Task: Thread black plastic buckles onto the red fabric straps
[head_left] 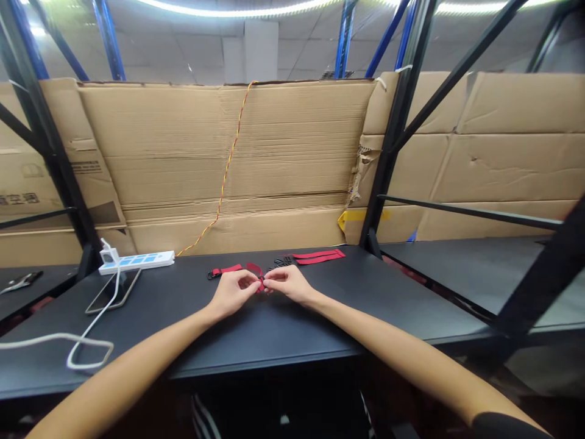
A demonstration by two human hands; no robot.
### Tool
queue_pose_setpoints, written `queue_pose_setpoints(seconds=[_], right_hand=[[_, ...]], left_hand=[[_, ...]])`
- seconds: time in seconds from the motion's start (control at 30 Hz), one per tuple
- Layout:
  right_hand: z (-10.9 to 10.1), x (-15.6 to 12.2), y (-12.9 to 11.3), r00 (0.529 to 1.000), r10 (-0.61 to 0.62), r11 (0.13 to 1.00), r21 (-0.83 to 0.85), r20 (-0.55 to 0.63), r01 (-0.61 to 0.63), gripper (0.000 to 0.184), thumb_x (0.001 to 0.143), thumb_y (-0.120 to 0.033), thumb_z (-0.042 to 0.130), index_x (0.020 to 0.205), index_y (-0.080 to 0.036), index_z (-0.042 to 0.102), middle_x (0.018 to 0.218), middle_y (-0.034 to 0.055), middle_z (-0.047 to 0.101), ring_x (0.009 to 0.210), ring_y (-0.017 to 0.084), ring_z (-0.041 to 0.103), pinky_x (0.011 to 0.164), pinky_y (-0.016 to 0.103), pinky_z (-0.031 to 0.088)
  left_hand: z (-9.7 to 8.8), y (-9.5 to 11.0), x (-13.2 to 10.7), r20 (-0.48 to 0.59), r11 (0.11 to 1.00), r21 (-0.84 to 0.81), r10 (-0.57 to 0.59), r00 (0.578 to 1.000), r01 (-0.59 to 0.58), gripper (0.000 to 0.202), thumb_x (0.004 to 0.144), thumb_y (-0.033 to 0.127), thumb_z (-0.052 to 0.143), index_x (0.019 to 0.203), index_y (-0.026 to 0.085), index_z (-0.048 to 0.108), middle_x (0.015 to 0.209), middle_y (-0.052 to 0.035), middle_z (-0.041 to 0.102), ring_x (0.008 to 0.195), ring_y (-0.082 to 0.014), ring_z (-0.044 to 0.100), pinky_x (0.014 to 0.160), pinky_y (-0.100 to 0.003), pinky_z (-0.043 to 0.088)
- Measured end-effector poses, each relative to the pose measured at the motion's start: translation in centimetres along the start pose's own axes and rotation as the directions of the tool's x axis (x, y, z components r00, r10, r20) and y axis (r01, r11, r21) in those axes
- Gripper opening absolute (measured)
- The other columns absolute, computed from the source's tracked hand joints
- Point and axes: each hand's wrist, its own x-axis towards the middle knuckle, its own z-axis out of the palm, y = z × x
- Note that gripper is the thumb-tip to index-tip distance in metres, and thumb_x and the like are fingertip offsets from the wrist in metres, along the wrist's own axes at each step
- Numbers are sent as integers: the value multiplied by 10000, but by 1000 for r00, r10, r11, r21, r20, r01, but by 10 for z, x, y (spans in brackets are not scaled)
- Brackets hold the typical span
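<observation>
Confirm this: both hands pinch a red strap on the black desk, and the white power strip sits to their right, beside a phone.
Wrong on one point: the head view shows the white power strip left of the left hand and right hand, not right of them. The rest stands: both pinch a red strap on the black desk, the strip beside a phone.

Bright overhead LED strip (237,6), warped edges

Flattened brown corrugated cardboard sheets (159,146) stand behind black metal rack posts (397,122) under a pale tiled ceiling (183,42).
</observation>
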Motion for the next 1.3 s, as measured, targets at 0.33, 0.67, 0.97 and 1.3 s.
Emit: queue_pose_setpoints(seconds=[0.33,0.67,0.97,1.3], right_hand=[[-4,-4,-6,991,36,996,81,127,-47,323,656,-390,763,867,-150,713,738,40,704,694,182,655,754,353,505],[-1,-6,-12,982,116,972,187,150,-143,282,598,-323,806,771,-146,669,691,7,651,621,126,577,656,278,451],[-7,1,-6,999,45,976,215,-20,-40,369,570,-352,819,846,-148,683,778,30,657,663,127,565,676,286,466],[-9,1,-7,998,40,992,119,51,-46,340,593,-331,793,855,-142,684,745,25,666,654,133,582,682,296,469]], left_hand=[[1,-3,-1,24,991,-134,-8,1000,11,214,804,361,627,812,154,682,759,-51,705,677,-172,659,671,-296,537],[2,5,-2,59,973,19,229,972,-231,279,717,331,734,910,182,599,1098,-81,658,1022,-214,611,884,-349,482],[-2,0,1,-21,955,236,189,982,-179,354,755,329,698,1077,183,669,920,-54,701,805,-190,627,793,-316,484],[-2,-8,-1,-17,992,128,2,1000,0,460,697,390,746,1110,194,696,1054,-57,718,928,-249,662,888,-358,484]])
